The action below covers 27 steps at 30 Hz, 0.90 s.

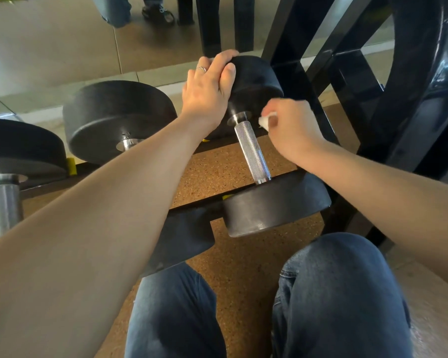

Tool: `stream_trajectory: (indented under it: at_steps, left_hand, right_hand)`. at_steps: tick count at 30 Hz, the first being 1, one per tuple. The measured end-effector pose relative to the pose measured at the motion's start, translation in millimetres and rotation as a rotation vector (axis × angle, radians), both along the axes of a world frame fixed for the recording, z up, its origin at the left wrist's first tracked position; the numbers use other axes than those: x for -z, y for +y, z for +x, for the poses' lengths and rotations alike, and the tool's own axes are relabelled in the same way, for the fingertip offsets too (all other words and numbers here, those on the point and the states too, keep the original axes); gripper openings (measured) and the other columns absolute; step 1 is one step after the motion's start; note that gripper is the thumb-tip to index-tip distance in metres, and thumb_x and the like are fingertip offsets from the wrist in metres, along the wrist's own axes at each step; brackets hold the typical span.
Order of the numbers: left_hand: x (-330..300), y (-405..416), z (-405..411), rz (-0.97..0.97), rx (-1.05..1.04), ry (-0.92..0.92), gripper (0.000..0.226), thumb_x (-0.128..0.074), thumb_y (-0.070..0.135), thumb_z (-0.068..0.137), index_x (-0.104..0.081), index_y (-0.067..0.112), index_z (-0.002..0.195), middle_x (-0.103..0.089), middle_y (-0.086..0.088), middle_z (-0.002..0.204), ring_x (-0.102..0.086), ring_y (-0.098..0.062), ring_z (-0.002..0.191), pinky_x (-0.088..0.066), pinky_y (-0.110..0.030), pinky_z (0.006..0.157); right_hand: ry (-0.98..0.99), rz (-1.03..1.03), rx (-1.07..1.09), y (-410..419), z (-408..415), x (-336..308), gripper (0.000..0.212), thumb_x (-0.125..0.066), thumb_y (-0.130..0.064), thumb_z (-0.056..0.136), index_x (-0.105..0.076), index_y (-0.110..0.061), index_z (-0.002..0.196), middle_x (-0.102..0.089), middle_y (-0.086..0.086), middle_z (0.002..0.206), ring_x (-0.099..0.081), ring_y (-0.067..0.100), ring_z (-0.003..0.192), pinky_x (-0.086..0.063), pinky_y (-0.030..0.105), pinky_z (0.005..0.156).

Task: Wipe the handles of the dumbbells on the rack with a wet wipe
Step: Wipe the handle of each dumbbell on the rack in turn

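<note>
A small black dumbbell lies on the low rack, its knurled steel handle running from a far head to a near head. My left hand grips the top left of the far head. My right hand is just right of the handle's far end, fingers closed on a crumpled white wet wipe. The wipe sits beside the handle, close to its collar; I cannot tell whether it touches.
Two larger black dumbbells rest on the rack to the left, their steel handles partly hidden by my left forearm. A black steel frame and a big weight plate stand right. My knees in jeans are close below. A mirror behind shows someone's feet.
</note>
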<state>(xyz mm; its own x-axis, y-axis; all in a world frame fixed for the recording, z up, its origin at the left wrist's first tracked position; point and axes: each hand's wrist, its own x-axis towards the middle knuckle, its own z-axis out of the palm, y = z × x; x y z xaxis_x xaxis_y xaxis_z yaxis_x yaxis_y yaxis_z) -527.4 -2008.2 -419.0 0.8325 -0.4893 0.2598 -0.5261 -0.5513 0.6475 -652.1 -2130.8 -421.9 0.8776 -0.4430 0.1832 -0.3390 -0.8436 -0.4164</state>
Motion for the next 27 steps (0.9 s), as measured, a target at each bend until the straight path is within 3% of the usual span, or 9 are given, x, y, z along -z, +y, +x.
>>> stream_trajectory:
  at_steps: [2,4,9,11,14,16,21,23,27]
  left_hand:
    - [-0.2,0.4,0.7,-0.007,0.005,0.002,0.043,-0.022,0.038,0.107,-0.042,0.034,0.145,-0.047,-0.005,0.134,-0.041,-0.023,0.123,-0.036,-0.042,0.107]
    - [0.3,-0.8,0.1,-0.005,0.004,-0.001,0.043,-0.022,0.038,0.108,-0.042,0.035,0.145,-0.047,-0.005,0.133,-0.041,-0.023,0.123,-0.036,-0.042,0.107]
    - [2.1,-0.2,2.4,-0.008,0.001,-0.008,0.043,-0.022,0.038,0.108,-0.043,0.035,0.145,-0.047,-0.004,0.133,-0.041,-0.023,0.123,-0.036,-0.041,0.106]
    - [2.4,-1.1,2.9,-0.006,0.012,-0.005,0.042,-0.022,0.038,0.108,-0.043,0.035,0.144,-0.047,-0.004,0.132,-0.041,-0.024,0.123,-0.036,-0.041,0.106]
    - [2.3,-1.3,4.0,-0.004,0.004,-0.007,0.043,-0.021,0.038,0.107,-0.043,0.036,0.144,-0.047,-0.004,0.133,-0.041,-0.024,0.122,-0.038,-0.043,0.106]
    - [2.9,-0.6,4.2,0.001,0.006,-0.007,0.043,-0.021,0.038,0.107,-0.043,0.035,0.144,-0.047,-0.005,0.133,-0.041,-0.024,0.123,-0.038,-0.043,0.106]
    - [1.5,0.0,2.3,-0.006,0.021,0.004,0.043,-0.022,0.038,0.108,-0.042,0.035,0.145,-0.046,-0.006,0.135,-0.039,-0.024,0.125,-0.038,-0.043,0.107]
    - [1.9,0.1,1.5,-0.01,0.015,-0.007,0.043,-0.023,0.038,0.108,-0.042,0.034,0.145,-0.047,-0.006,0.134,-0.04,-0.024,0.124,-0.037,-0.043,0.107]
    - [1.4,0.2,3.2,-0.026,0.012,-0.013,0.041,-0.024,0.037,0.108,-0.045,0.035,0.144,-0.048,-0.006,0.129,-0.042,-0.026,0.12,-0.037,-0.044,0.104]
  right_hand:
    - [0.252,0.071,0.012,1.0,3.2,9.1,0.021,-0.051,-0.003,0.085,-0.066,-0.009,0.072,-0.06,0.003,0.072,-0.057,0.019,0.065,-0.047,0.029,0.063]
    - [0.331,0.446,0.121,3.4,8.6,11.0,0.018,-0.053,0.001,0.083,-0.07,-0.004,0.083,-0.067,0.008,0.08,-0.065,0.02,0.072,-0.058,0.034,0.069]
    - [-0.148,1.15,0.345,5.5,2.5,-3.2,0.026,-0.054,0.005,0.089,-0.066,0.001,0.112,-0.066,0.007,0.086,-0.064,0.016,0.075,-0.059,0.029,0.076]
    - [-0.181,0.783,0.044,16.3,2.6,-9.7,0.018,-0.059,-0.008,0.088,-0.072,-0.011,0.1,-0.069,0.003,0.09,-0.065,0.013,0.083,-0.056,0.023,0.075]
    - [0.171,-0.321,-0.541,29.3,9.7,-4.1,0.012,-0.057,-0.013,0.091,-0.067,-0.015,0.097,-0.068,0.004,0.087,-0.063,0.02,0.088,-0.053,0.032,0.079]
    - [0.334,-0.621,-0.694,31.8,14.4,-3.0,0.011,-0.055,-0.009,0.092,-0.062,-0.014,0.099,-0.06,0.004,0.085,-0.056,0.025,0.095,-0.051,0.037,0.08]
    - [0.628,-0.507,-0.821,38.8,4.9,-13.5,0.012,-0.052,-0.009,0.094,-0.062,-0.016,0.096,-0.051,-0.003,0.087,-0.052,0.015,0.082,-0.041,0.025,0.069]
    - [0.683,-0.22,-0.771,36.7,2.6,-23.7,0.021,-0.052,-0.012,0.094,-0.07,-0.02,0.102,-0.054,-0.014,0.087,-0.053,0.008,0.08,-0.043,0.02,0.068]
    - [0.089,0.518,-0.305,13.0,5.8,-26.1,0.023,-0.057,-0.009,0.092,-0.07,-0.017,0.109,-0.067,0.002,0.093,-0.061,0.01,0.076,-0.054,0.028,0.071]
